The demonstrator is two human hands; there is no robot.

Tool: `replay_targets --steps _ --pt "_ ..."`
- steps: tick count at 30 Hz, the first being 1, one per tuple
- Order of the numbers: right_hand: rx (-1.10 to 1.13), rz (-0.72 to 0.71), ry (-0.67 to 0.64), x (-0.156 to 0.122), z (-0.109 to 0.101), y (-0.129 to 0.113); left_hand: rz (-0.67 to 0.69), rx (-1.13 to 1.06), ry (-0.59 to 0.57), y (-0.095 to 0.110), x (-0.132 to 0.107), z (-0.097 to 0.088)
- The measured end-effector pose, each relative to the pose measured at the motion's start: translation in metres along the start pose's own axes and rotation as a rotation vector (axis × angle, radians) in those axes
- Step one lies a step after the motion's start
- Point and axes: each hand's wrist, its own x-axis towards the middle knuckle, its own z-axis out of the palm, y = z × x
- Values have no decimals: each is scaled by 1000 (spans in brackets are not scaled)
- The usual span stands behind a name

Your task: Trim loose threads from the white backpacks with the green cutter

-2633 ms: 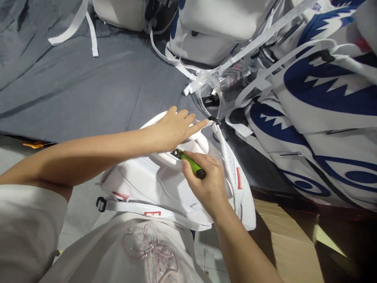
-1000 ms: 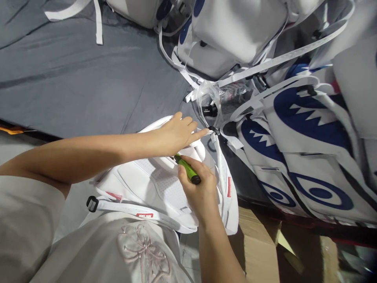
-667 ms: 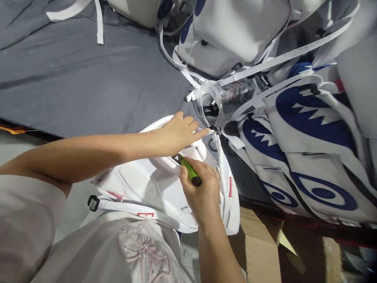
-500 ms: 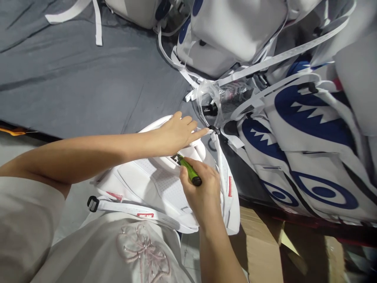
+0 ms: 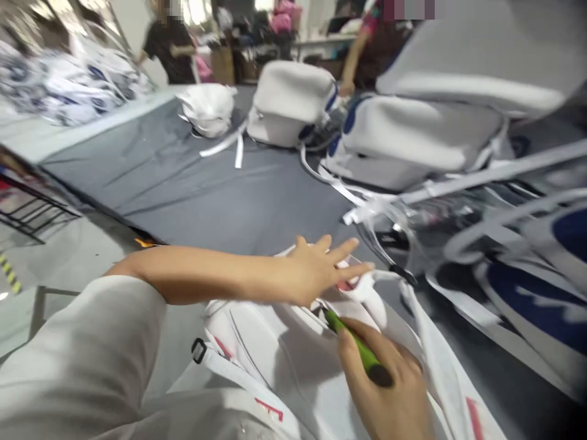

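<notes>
A white backpack [image 5: 275,360] lies back side up at the table's near edge, partly on my lap. My left hand [image 5: 321,272] rests on its top with the fingers stretched out and spread. My right hand [image 5: 389,391] is closed around a green-handled tool [image 5: 358,348], whose tip points at the backpack just below my left hand. A white strap with a black buckle [image 5: 403,275] runs off the backpack's top to the right.
Grey cloth [image 5: 192,177] covers the table. White and blue backpacks [image 5: 413,128] with loose straps pile up on the right and at the back. Two people [image 5: 169,43] stand beyond the far end. A black rack [image 5: 27,208] is on the left.
The view has swung upward, and the far end of the table and the people now show. My hands stay on the backpack, the right one still gripping the green tool.
</notes>
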Motion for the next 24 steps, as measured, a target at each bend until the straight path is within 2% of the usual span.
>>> replay_targets --steps 4,6,8,12,18,24 --pt "38 -85 68 -6 12 4 -199 -19 9 -3 -27 9" --pt "62 -118 55 -11 12 -4 -191 -25 20 -7 -39 15" --pt "98 -127 21 -14 12 -12 -127 -12 51 -13 -43 23" --pt "166 -65 -57 -14 15 -23 -118 -20 50 -25 -33 31" --pt "169 16 -89 -11 23 -24 -187 -47 -105 -21 -17 25" --pt "164 18 -78 -7 29 -18 -213 -14 -51 -19 -14 35"
